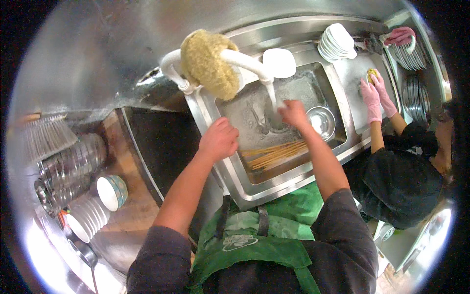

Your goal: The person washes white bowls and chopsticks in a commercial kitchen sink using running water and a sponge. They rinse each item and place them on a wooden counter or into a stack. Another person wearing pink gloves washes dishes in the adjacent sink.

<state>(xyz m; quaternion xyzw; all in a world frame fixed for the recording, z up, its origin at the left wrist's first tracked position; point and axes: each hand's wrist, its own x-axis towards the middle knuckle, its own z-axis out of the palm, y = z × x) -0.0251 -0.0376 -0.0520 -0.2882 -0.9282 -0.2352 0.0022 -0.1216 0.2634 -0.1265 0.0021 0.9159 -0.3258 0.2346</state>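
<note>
A stream of water falls from the white faucet [246, 60] into the stainless steel sink [253, 193]. My right hand [293, 113] is beside the stream, fingers curled; whether it holds something is not clear. My left hand [219, 137] is curled over the sink's left rim, its fingers hiding what may be inside. Several chopsticks [271, 152] lie in the water along the near side of the basin. A round metal bowl [321, 123] sits in the basin just right of my right hand. A shaggy tan cloth or pad [209, 64] hangs over the faucet.
A co-worker's pink-gloved hands [374, 95] hold a yellow sponge [371, 75] over the right basin. Stacked white dishes [336, 42] and a single white dish [279, 63] rest on the back ledge. Bowls [112, 193] and stacked metal vessels [73, 165] stand at left; plates [415, 97] fill the right rack.
</note>
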